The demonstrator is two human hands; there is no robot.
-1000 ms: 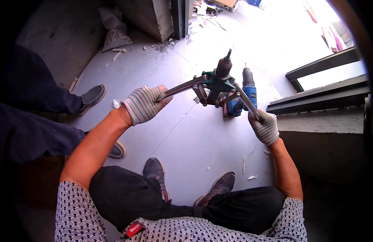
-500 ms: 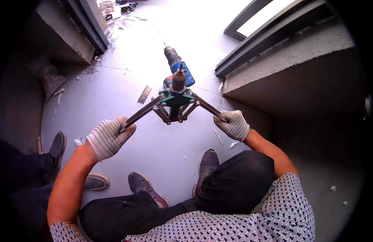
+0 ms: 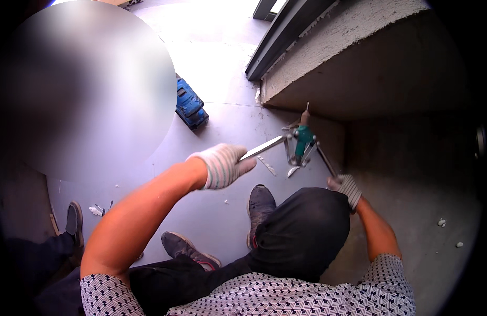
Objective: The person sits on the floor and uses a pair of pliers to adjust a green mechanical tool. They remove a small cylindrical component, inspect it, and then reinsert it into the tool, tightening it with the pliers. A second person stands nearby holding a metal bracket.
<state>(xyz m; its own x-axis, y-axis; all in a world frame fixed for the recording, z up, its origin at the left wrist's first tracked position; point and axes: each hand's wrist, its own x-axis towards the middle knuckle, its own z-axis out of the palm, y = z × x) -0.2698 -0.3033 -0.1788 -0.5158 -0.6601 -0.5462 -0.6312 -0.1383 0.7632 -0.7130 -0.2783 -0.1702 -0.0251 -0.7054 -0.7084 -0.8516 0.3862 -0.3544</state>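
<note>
Between my hands is a two-handled rivet gun with a green body, a brownish nose and a thin tip pointing away from me. My left hand, in a striped glove, is closed on the left lever. My right hand, gloved alike, is closed around the end of the right lever. Both levers are spread apart from the body. The gun hangs above the floor near the foot of the concrete wall on the right. Beyond my left hand a blue cordless drill lies on the floor, partly hidden by a blurred round patch.
On the right a rough concrete ledge with a dark metal frame juts out. White scraps lie on the grey floor. Another person's shoe is at the left. My knee is bent below the gun.
The rivet gun has moved to the right and tilted, with both hands still on its levers. My left arm has reached across to the right. A blurred patch now covers the upper left.
</note>
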